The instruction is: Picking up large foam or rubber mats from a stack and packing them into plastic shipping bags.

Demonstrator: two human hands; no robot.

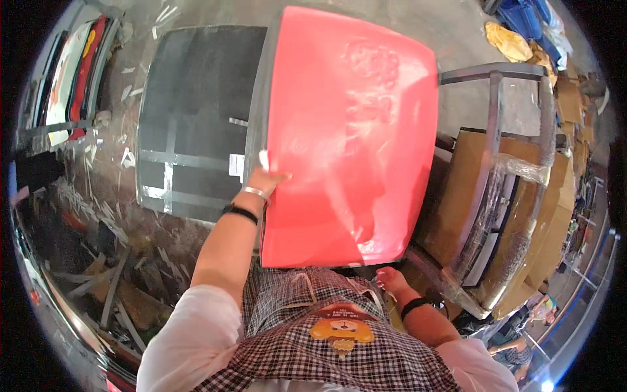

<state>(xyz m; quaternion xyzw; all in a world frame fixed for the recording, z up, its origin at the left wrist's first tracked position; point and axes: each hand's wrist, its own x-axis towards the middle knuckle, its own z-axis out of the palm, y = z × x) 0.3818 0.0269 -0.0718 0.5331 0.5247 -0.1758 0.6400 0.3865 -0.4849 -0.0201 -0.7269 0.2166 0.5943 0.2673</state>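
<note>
A large glossy red panel [353,144] with rounded corners and a raised emblem stands tilted in front of me. My left hand [264,181] grips its left edge, thumb on the red face and the other fingers out of sight behind the rim. Close to my apron, just under the panel's lower right corner, my right hand [390,279] has its fingers curled; a small pale bit shows at them, too small to name. Left of the red panel lies a flat dark grey panel [196,117], crossed with clear tape.
A metal frame rack [493,111] wrapped in plastic stands at right, with cardboard [454,196] inside it. More panels [78,72] stand upright in a rack at far left. Tape scraps and strips [117,287] litter the floor. Yellow [508,42] and blue bags lie at upper right.
</note>
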